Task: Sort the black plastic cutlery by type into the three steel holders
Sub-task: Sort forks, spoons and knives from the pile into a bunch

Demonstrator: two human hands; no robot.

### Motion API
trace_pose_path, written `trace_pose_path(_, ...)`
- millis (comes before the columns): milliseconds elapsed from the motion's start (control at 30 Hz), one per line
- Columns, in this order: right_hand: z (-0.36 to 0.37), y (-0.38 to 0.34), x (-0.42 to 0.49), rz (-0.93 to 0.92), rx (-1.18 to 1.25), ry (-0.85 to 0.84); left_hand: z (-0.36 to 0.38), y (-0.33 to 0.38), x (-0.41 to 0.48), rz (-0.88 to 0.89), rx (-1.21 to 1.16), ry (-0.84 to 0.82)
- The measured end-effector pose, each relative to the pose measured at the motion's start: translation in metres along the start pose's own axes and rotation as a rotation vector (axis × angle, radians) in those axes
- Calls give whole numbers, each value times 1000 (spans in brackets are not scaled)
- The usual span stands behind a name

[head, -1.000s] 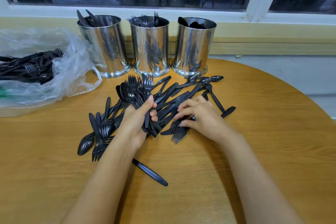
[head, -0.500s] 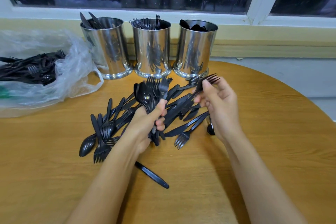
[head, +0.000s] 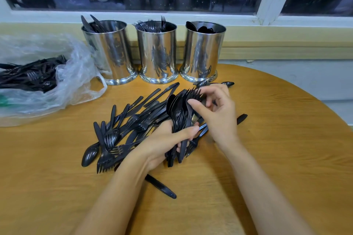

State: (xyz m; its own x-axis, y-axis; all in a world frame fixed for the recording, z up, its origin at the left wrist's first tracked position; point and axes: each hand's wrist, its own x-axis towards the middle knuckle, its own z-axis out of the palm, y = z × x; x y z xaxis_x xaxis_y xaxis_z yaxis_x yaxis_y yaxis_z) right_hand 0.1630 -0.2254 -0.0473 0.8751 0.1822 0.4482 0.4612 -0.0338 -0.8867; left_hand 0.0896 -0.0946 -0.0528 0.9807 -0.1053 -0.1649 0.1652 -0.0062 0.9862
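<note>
My left hand [head: 164,143] grips an upright bundle of black spoons and forks [head: 178,112] above the table. My right hand [head: 217,114] pinches a fork [head: 193,94] at the right side of that bundle, thumb and fingers curled round it. A loose pile of black cutlery [head: 129,126] lies to the left of my hands. Three steel holders stand at the back: the left holder [head: 109,51] has knives, the middle holder [head: 157,51] forks, the right holder [head: 203,49] spoons.
A clear plastic bag [head: 63,82] with more black cutlery lies at the far left. One knife [head: 160,187] lies under my left forearm. Spoons [head: 228,83] lie near the right holder's base. The round wooden table [head: 277,139] ends at the right; a window sill runs behind.
My right hand lifted a fork from the pile and carried it left to the bundle in my left hand. The left hand has shifted right with its bundle.
</note>
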Motion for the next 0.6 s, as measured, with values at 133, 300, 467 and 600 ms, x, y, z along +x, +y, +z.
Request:
trace_pose_path(133,-2,3,2,153,48,26,0,1,0,11,-119,20)
trace_pose_path(300,-3,2,2,233,43,-57,-2,-4,2,-21,-64,116)
trace_pose_path(467,-3,-2,1,231,72,31,-2,-5,2,-26,15,181)
trace_pose_path(600,-5,2,2,204,100,63,0,-1,3,-3,-146,270)
